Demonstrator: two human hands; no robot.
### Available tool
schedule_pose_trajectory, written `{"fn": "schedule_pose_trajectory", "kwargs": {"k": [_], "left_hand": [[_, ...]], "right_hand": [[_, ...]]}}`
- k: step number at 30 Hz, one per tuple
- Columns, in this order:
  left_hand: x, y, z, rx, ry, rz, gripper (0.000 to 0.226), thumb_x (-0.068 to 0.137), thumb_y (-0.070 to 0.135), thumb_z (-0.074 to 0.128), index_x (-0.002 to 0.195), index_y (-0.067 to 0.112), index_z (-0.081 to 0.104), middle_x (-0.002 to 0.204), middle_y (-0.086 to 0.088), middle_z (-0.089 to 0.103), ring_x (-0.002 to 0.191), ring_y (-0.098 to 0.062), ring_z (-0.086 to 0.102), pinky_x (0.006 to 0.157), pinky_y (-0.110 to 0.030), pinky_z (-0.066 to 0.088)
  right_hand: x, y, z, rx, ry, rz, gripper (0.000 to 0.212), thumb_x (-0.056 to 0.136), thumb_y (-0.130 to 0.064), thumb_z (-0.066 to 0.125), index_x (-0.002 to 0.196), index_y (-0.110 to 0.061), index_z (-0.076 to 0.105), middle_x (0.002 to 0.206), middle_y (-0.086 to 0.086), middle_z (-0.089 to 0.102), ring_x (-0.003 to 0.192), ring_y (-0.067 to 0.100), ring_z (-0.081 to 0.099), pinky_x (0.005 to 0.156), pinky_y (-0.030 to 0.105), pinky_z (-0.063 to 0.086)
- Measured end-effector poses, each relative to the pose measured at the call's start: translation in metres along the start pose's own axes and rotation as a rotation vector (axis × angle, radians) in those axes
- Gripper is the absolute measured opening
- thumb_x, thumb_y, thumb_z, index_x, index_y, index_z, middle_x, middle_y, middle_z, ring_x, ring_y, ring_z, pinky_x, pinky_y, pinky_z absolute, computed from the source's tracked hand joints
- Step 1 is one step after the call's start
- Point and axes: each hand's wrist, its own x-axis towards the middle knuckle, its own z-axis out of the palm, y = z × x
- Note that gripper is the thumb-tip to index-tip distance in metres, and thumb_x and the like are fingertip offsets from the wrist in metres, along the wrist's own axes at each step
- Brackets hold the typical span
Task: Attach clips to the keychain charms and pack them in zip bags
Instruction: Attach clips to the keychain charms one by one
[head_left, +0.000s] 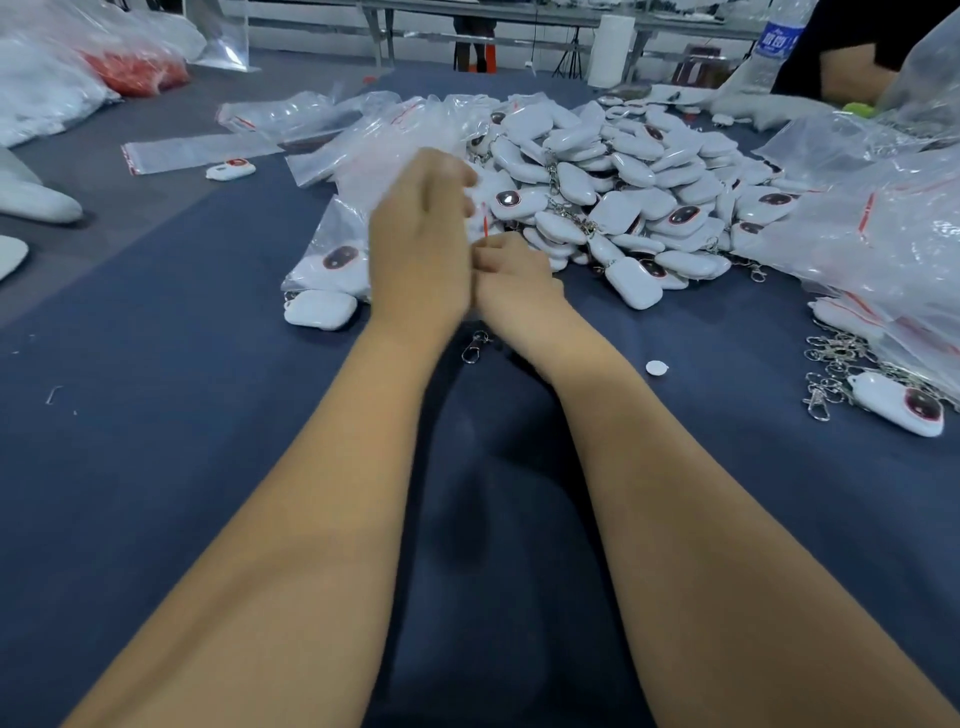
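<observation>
Keychain charms (613, 171) heaped on counter (156, 415) just beyond both hands. Left hand (421, 244) fingers extended against zip bag (384, 156); right hand (511, 270) curled, pinching bag's red strip. Loose clip (474, 347) below wrists.

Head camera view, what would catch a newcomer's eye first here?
The big heap of white keychain charms piled mid-table, straight ahead. In front of it the left hand and right hand meet over a clear zip bag with a red strip. A loose metal clip lies on the blue table between the forearms.
</observation>
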Motion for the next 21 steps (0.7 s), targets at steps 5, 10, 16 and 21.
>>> {"fn": "schedule_pose_trajectory", "kwargs": {"k": [5,10,16,21], "left_hand": [[-0.016,-0.012,0.02,0.236,-0.332,0.18,0.028,0.097,0.021,0.037,0.095,0.013,0.064,0.099,-0.004,0.06,0.093,-0.008,0.052,0.083,-0.016,0.04],[-0.007,-0.027,0.018,0.615,-0.417,0.133,0.024,0.095,0.017,0.049,0.113,0.011,0.062,0.114,-0.009,0.054,0.107,-0.025,0.051,0.085,-0.03,0.038],[0.001,-0.03,0.003,0.937,-0.261,0.114,0.028,0.084,0.016,0.056,0.108,0.013,0.069,0.117,-0.015,0.052,0.116,-0.033,0.041,0.092,-0.035,0.033],[0.008,-0.028,-0.004,0.929,-0.148,0.07,0.026,0.088,0.018,0.049,0.104,0.017,0.07,0.117,-0.013,0.054,0.117,-0.033,0.041,0.093,-0.032,0.03]], "right_hand": [[0.002,0.012,-0.02,0.151,0.356,-0.017,0.021,0.082,-0.012,0.051,0.067,-0.014,0.066,0.07,0.005,0.065,0.07,0.017,0.056,0.069,0.044,0.051],[0.005,0.021,-0.033,-0.296,0.56,0.024,0.053,0.082,-0.007,0.048,0.132,-0.024,0.057,0.136,0.001,0.046,0.128,0.023,0.037,0.105,0.033,0.026],[0.006,0.03,-0.032,-0.497,0.374,0.062,0.06,0.084,-0.016,0.051,0.142,-0.03,0.043,0.144,-0.004,0.042,0.132,0.024,0.033,0.111,0.04,0.017],[0.006,0.033,-0.031,-0.534,0.434,0.05,0.047,0.088,-0.021,0.056,0.133,-0.035,0.049,0.124,0.001,0.051,0.123,0.025,0.036,0.101,0.038,0.02]]}}
